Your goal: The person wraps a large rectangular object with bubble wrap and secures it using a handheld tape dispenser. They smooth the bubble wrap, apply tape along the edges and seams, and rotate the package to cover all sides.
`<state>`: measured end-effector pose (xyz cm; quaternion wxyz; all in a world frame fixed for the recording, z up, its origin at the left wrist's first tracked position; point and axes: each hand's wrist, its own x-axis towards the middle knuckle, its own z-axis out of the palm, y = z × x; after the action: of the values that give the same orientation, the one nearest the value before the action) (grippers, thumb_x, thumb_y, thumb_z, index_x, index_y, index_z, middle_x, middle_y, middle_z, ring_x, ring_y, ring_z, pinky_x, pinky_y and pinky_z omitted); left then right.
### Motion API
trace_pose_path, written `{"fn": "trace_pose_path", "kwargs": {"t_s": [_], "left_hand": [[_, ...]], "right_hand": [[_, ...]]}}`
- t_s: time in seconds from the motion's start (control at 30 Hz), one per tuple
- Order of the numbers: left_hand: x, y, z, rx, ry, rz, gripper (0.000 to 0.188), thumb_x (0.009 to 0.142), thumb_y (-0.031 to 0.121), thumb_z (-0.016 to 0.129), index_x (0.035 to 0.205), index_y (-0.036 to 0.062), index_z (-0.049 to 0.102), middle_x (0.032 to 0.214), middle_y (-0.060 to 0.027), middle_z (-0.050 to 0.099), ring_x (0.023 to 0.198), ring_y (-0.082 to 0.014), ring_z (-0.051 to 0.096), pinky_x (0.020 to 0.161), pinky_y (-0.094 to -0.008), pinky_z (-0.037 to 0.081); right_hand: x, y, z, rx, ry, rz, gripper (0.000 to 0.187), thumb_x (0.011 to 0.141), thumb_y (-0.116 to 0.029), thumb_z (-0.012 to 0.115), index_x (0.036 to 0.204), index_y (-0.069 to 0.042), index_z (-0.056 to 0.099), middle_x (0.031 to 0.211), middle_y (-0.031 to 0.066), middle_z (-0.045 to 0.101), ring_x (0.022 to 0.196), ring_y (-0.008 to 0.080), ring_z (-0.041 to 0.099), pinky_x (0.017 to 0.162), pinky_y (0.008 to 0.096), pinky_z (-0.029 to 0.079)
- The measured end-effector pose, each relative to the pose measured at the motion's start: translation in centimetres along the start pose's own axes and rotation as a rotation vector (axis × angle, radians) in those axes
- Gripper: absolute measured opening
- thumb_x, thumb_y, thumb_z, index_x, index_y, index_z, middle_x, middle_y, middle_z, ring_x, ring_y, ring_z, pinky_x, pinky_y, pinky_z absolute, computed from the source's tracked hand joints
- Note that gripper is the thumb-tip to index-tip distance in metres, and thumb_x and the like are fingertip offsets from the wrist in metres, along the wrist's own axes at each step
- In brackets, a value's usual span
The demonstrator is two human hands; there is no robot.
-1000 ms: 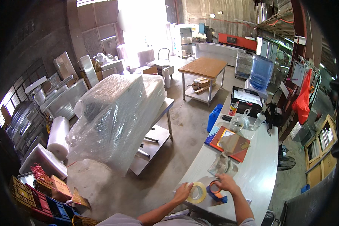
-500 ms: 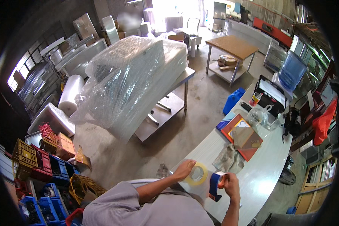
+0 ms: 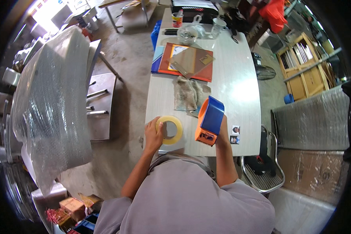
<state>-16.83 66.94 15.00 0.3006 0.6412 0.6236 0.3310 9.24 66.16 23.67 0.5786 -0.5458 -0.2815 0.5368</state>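
At the near edge of the pale grey table (image 3: 238, 93), the left hand (image 3: 154, 134) grips a yellowish ring-shaped tape roll (image 3: 170, 129) by its rim. The right hand (image 3: 221, 130) holds an orange-and-blue plastic tape dispenser (image 3: 209, 121); both look light and rigid.

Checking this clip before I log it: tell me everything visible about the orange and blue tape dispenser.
The tape dispenser is a hand-held tool with a glossy orange plastic frame and a wide blue curved guard over its top. No tape roll can be seen loaded in it. It stands upright, raised over the near edge of the pale table, gripped from behind by the right hand, which it mostly hides. The yellowish tape roll, held by the left hand, sits just left of it, apart.
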Motion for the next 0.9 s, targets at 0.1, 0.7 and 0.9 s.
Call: {"fn": "trace_pose_path", "kwargs": {"t_s": [0.1,0.7,0.9], "left_hand": [[0.5,-0.3,0.1,-0.033,-0.07,0.045,0.042,0.102,0.032,0.056,0.128,-0.0006,0.062,0.127,-0.0218,0.064,0.121,-0.0399,0.056,0.106,-0.0479,0.041],[-0.5,4.3,-2.7,-0.351,-0.101,-0.078,0.043,0.093,0.015,0.068,0.132,-0.0023,0.059,0.127,-0.0194,0.063,0.112,-0.0235,0.064,0.096,-0.0377,0.051],[3.0,11.4,-3.7,-0.592,-0.674,-0.016,0.08,0.087,0.012,0.073,0.156,0.0028,0.031,0.116,-0.0146,0.066,0.09,-0.0177,0.067,0.078,-0.0289,0.055]], "right_hand": [[-0.4,3.2,-1.6,0.317,-0.202,0.066,0.028,0.1,-0.024,0.06,0.12,-0.004,0.065,0.104,0.0072,0.071,0.088,0.0174,0.071,0.077,0.0341,0.06],[-0.4,6.6,-2.3,0.007,0.115,0.018,0.04,0.099,-0.028,0.063,0.127,-0.001,0.062,0.103,0.0092,0.07,0.086,0.0134,0.068,0.073,0.0288,0.056],[-1.5,1.8,0.6,-0.282,0.065,0.038,0.043,0.102,-0.031,0.063,0.133,-0.003,0.052,0.075,0.0081,0.065,0.058,0.0111,0.063,0.05,0.026,0.05]]}}
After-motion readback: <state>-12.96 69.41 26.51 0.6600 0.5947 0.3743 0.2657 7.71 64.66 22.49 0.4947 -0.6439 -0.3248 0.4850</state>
